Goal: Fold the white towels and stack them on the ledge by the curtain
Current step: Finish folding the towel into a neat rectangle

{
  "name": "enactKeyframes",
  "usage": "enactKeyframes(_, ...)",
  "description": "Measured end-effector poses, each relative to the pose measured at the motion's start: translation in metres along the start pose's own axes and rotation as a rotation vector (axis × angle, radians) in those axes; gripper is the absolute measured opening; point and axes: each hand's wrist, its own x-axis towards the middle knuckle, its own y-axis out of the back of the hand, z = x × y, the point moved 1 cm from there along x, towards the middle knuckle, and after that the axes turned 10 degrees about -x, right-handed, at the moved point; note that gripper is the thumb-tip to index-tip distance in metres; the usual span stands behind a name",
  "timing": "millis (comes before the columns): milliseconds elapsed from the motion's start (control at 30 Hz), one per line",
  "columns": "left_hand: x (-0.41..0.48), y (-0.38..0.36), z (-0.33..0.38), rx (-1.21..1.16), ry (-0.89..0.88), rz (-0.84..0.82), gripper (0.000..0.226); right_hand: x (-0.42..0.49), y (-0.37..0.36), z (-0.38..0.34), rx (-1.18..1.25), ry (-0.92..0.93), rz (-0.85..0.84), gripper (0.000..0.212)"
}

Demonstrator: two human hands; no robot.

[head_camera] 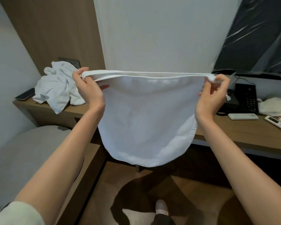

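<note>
I hold a white towel (144,119) stretched in the air in front of me, doubled over so that it hangs down in a rounded loop. My left hand (88,88) pinches its top left corner and my right hand (214,93) pinches its top right corner. Behind my left hand a crumpled heap of white towels (57,88) lies on the wooden ledge (44,109). A pale curtain (161,33) hangs straight behind the held towel.
A dark phone (25,94) lies on the ledge left of the heap. On the desk (243,133) to the right are a black telephone (246,99), a white remote (242,116), another remote (277,124) and a white cloth (274,106). A grey seat (31,151) stands lower left.
</note>
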Motion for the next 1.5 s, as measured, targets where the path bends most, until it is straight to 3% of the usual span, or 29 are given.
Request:
enactKeyframes(167, 0.003, 0.036, -0.014, 0.165, 0.25, -0.07, 0.034, -0.026, 0.015, 0.025, -0.43, -0.02, -0.242, 0.015)
enactKeyframes(333, 0.009, 0.055, -0.037, 0.074, 0.564, -0.027, 0.03, -0.05, 0.017, 0.038, -0.471, 0.027, -0.377, 0.014)
enactKeyframes(533, 0.03, 0.043, -0.057, 0.008, 0.82, -0.124, 0.029, -0.039, 0.004, 0.057, -0.622, 0.03, -0.402, 0.018)
enactKeyframes(633, 0.037, 0.03, -0.076, 0.026, 0.83, -0.145, 0.045, -0.03, -0.009, 0.076, -0.646, -0.027, -0.367, 0.014)
enactKeyframes(800, 0.053, -0.005, -0.116, 0.026, 0.835, -0.138, 0.05, -0.01, -0.038, 0.11, -0.598, -0.141, -0.304, 0.008)
enactKeyframes(1033, 0.109, -0.081, -0.194, 0.002, 0.902, -0.07, 0.054, 0.055, -0.114, 0.169, -0.311, -0.323, -0.267, 0.005)
enactKeyframes(1267, 0.171, -0.161, -0.288, 0.074, 0.862, -0.027, 0.041, 0.131, -0.201, 0.238, -0.324, -0.476, -0.292, 0.005)
enactKeyframes(1500, 0.21, -0.191, -0.377, 0.154, 0.924, 0.055, 0.037, 0.162, -0.27, 0.309, -0.378, -0.634, -0.341, 0.008)
